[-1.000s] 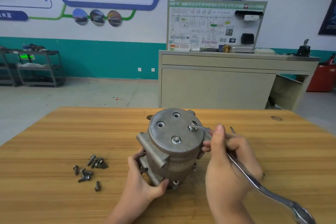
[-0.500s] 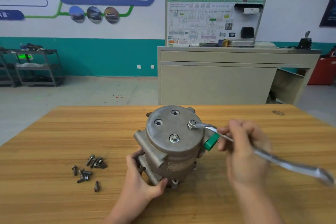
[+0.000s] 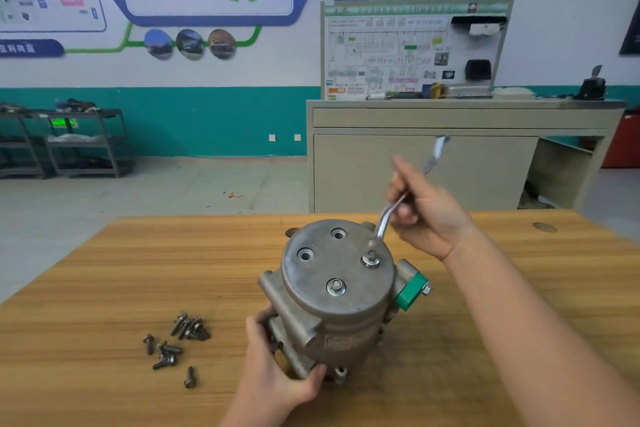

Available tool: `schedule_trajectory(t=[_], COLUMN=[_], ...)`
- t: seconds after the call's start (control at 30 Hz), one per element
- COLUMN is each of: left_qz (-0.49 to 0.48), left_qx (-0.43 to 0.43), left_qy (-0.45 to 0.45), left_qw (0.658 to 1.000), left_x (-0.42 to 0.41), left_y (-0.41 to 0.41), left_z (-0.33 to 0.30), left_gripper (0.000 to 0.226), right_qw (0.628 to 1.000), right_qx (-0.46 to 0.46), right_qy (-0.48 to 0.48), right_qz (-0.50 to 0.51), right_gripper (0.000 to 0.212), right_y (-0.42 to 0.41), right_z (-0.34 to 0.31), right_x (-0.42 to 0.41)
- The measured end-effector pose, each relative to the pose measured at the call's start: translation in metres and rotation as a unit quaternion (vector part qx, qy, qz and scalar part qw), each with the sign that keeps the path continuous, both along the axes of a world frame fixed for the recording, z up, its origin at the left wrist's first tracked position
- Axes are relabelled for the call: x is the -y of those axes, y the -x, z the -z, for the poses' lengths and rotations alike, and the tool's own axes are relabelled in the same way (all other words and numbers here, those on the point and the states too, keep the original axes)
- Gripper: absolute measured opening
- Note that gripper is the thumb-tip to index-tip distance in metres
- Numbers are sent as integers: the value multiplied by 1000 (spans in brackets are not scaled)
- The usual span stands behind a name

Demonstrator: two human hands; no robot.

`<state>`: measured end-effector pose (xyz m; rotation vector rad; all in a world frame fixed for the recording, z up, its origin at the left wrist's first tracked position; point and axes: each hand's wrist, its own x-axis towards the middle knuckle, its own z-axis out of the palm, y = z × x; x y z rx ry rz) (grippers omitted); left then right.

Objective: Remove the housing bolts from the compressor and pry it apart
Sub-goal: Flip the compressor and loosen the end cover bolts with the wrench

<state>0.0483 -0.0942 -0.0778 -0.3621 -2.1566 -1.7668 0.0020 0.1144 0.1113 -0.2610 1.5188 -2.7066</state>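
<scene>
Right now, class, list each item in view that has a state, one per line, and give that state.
Compressor: upright on the table, housing closed.
Cover bolts: two seated, two holes empty.
Loose bolts: removed, lying on the table.
Wrench: lifted off the bolt.
Left hand: grips the compressor base.
Right hand: holds the wrench.

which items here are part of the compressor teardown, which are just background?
In the job: compressor; wrench in right hand; left hand steadying; two seated bolts; removed bolts.
Background: cabinet; training board; shelving.

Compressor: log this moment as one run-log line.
left hand grips compressor | right hand holds wrench off bolt | two bolts seated
</scene>
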Motion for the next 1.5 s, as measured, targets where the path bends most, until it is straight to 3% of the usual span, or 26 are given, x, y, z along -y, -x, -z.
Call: schedule_trajectory(t=[0.07, 0.13, 0.23, 0.33, 0.47, 0.73, 0.8, 0.87, 1.0, 1.1, 1.17, 1.3, 1.5], left_qz=[1, -3, -19, -34, -37, -27, -26, -24, -25, -23, -23, -25, -30], left_qx=[5, 9, -2, -19, -10, 1, 5, 9, 12, 14, 11, -3, 7], left_qy=[-11, -13, -4, 6, -5, -23, -22, -15, -11, -14, -18, -16, -25], left_qw=[1000, 1000, 1000, 999, 999, 999, 999, 1000, 1000, 1000, 1000, 1000, 999], left_x=[-2, -5, -9, -11, -13, -13, -12, -12, -12, -12, -13, -16, -12], left_y=[-2, -4, -7, -9, -10, -11, -9, -9, -9, -8, -8, -9, -7], left_z=[-2, -5, -8, -8, -8, -10, -10, -8, -7, -7, -9, -11, -8], left_gripper=[101, 103, 97, 94, 95, 105, 106, 107, 107, 109, 108, 98, 102], right_qw=[993, 981, 931, 856, 758, 653, 643, 674, 810, 922, 976, 997, 996], right_qx=[-29, -93, -214, -323, -442, -453, -428, -401, -329, -222, -135, -41, -14], right_qy=[104, 109, -13, -118, -214, -309, -331, -295, -143, -70, -50, -56, -92], right_qz=[43, 133, 295, 385, 430, 521, 543, 546, 463, 309, 162, 25, 9], right_gripper=[23, 22, 45, 41, 38, 42, 44, 40, 35, 30, 21, 20, 30], right_y=[-16, -33, -59, -74, -80, -92, -96, -98, -89, -68, -47, -5, 8], right_z=[-7, -4, 19, 44, 65, 80, 88, 92, 90, 71, 53, 30, 15], right_x=[-8, -14, -12, 0, 11, 44, 48, 48, 26, -11, -29, -25, -4])
